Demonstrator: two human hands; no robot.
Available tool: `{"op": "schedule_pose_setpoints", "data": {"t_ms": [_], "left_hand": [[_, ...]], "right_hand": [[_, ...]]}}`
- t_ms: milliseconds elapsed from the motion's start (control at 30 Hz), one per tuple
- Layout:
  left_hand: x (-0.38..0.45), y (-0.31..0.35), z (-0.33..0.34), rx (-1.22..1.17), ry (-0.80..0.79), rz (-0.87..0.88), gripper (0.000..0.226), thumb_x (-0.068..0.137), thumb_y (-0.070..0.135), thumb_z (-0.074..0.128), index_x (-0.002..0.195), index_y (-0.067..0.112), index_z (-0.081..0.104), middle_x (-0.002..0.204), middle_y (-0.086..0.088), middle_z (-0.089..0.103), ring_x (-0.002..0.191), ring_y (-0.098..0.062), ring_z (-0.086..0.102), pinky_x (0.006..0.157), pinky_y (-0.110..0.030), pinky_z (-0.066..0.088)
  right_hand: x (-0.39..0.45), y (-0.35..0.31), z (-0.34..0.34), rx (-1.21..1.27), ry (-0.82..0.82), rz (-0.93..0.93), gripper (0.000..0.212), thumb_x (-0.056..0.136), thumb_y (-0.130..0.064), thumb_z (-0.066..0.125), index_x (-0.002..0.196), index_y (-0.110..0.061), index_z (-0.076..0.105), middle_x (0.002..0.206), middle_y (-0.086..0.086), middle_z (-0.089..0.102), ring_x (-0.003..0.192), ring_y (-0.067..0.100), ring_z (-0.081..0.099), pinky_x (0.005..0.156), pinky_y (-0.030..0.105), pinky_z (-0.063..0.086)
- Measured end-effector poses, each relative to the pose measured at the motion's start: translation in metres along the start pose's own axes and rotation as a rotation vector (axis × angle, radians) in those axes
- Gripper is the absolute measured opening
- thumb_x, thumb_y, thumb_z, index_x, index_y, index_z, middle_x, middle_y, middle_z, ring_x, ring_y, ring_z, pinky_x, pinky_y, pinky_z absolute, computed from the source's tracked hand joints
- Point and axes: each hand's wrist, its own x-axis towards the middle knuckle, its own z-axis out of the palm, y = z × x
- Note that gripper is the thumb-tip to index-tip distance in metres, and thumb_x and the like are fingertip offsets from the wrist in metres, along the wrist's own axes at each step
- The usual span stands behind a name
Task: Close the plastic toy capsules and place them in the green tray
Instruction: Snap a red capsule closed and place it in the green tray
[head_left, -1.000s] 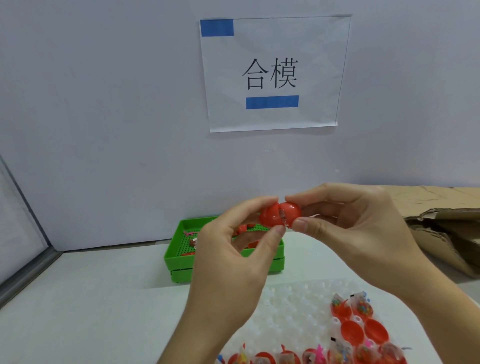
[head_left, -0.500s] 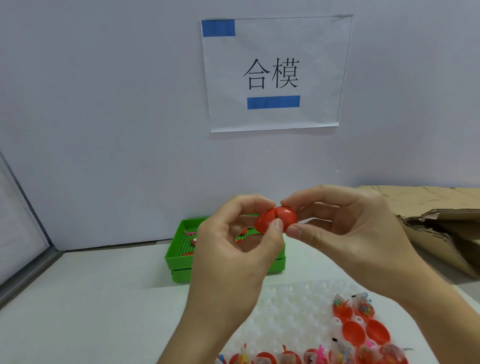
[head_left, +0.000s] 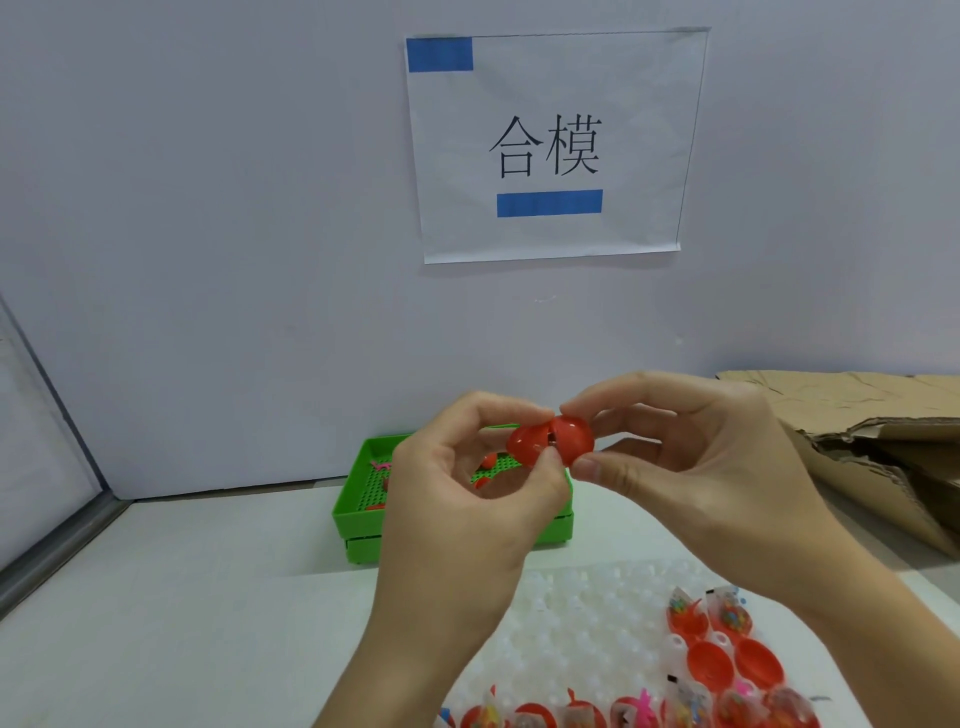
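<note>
Red round plastic toy capsule (head_left: 550, 441), halves nearly joined, held in the air above green plastic tray (head_left: 358, 512); left hand (head_left: 467, 514) and right hand (head_left: 691, 478) each pinch one half, fingers curled.

Your left hand (head_left: 462, 499) is raised in front of you, forearm rising from the lower edge, fingers curled with thumb and forefinger pinching the left side of the red capsule (head_left: 550, 441). Your right hand (head_left: 696, 467) comes in from the lower right, thumb below and forefinger above, pinching the capsule's right side. The fingertips of both hands nearly meet.
</note>
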Motion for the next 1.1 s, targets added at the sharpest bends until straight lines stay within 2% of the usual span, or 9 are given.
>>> {"op": "schedule_pose_setpoints", "data": {"t_ms": [67,167,233,400,533,700,800,933,1100], "left_hand": [[0.001,0.001,-0.002,-0.004,-0.029,-0.001,0.019,0.080,0.007,0.077,0.088,0.023,0.075,0.084,0.006,0.076,0.085,-0.009,0.071,0.074,-0.018,0.056],[0.002,0.002,-0.005,-0.033,-0.079,-0.004,0.025,0.075,0.019,0.075,0.100,0.024,0.075,0.092,0.008,0.077,0.094,-0.008,0.071,0.081,-0.018,0.055],[0.002,0.003,-0.006,-0.046,-0.104,-0.001,0.033,0.072,0.021,0.075,0.104,0.024,0.074,0.095,0.008,0.077,0.096,-0.008,0.071,0.080,-0.016,0.055],[0.004,0.000,-0.009,0.009,-0.060,0.021,0.033,0.066,0.025,0.078,0.098,0.029,0.074,0.091,0.012,0.077,0.090,-0.006,0.072,0.077,-0.017,0.056],[0.005,0.000,-0.010,-0.001,-0.055,-0.008,0.036,0.061,0.032,0.078,0.097,0.030,0.073,0.092,0.013,0.077,0.090,-0.006,0.072,0.080,-0.017,0.056],[0.005,0.002,-0.011,-0.064,-0.116,-0.030,0.036,0.065,0.026,0.077,0.100,0.025,0.072,0.093,0.008,0.077,0.089,-0.006,0.072,0.075,-0.013,0.054],[0.006,0.002,-0.012,-0.076,-0.128,-0.037,0.037,0.067,0.025,0.076,0.104,0.024,0.072,0.095,0.008,0.077,0.092,-0.007,0.072,0.076,-0.014,0.054],[0.005,0.001,-0.012,-0.082,-0.155,-0.031,0.036,0.070,0.022,0.075,0.106,0.020,0.073,0.097,0.004,0.077,0.095,-0.011,0.072,0.080,-0.018,0.055],[0.005,0.001,-0.013,-0.121,-0.163,-0.015,0.036,0.070,0.014,0.075,0.106,0.016,0.073,0.099,0.001,0.077,0.095,-0.011,0.072,0.081,-0.017,0.055]], "right_hand": [[0.000,0.000,0.000,0.003,0.011,0.002,0.024,0.072,-0.015,0.079,0.096,-0.016,0.074,0.091,0.003,0.076,0.089,0.026,0.073,0.077,0.035,0.061],[0.001,0.000,0.000,0.022,0.039,0.012,0.027,0.070,-0.019,0.078,0.096,-0.014,0.073,0.092,0.005,0.076,0.088,0.027,0.073,0.077,0.036,0.062],[0.000,-0.001,0.001,0.032,0.058,0.017,0.029,0.070,-0.022,0.078,0.097,-0.014,0.072,0.093,0.006,0.075,0.088,0.026,0.073,0.076,0.035,0.062],[0.000,-0.001,0.001,0.035,0.016,0.022,0.023,0.073,-0.019,0.078,0.096,-0.018,0.073,0.092,0.004,0.075,0.088,0.027,0.073,0.077,0.036,0.061],[0.000,-0.001,0.001,0.080,-0.016,0.027,0.024,0.075,-0.014,0.077,0.098,-0.016,0.073,0.093,0.005,0.075,0.085,0.027,0.073,0.074,0.029,0.059],[0.000,-0.002,-0.001,0.137,-0.037,0.032,0.027,0.073,-0.013,0.078,0.099,-0.015,0.074,0.095,0.008,0.075,0.086,0.029,0.073,0.076,0.030,0.059],[0.000,-0.003,-0.002,0.171,-0.054,0.040,0.029,0.073,-0.016,0.079,0.102,-0.014,0.075,0.096,0.009,0.076,0.087,0.026,0.073,0.076,0.027,0.058],[0.001,-0.003,0.001,0.111,0.018,0.027,0.023,0.072,-0.018,0.078,0.095,-0.017,0.076,0.089,0.004,0.076,0.076,0.019,0.073,0.067,0.020,0.055],[0.001,-0.002,0.009,0.133,0.101,0.038,0.024,0.069,-0.014,0.076,0.092,-0.018,0.076,0.086,0.005,0.076,0.072,0.016,0.072,0.065,0.018,0.055]]}}
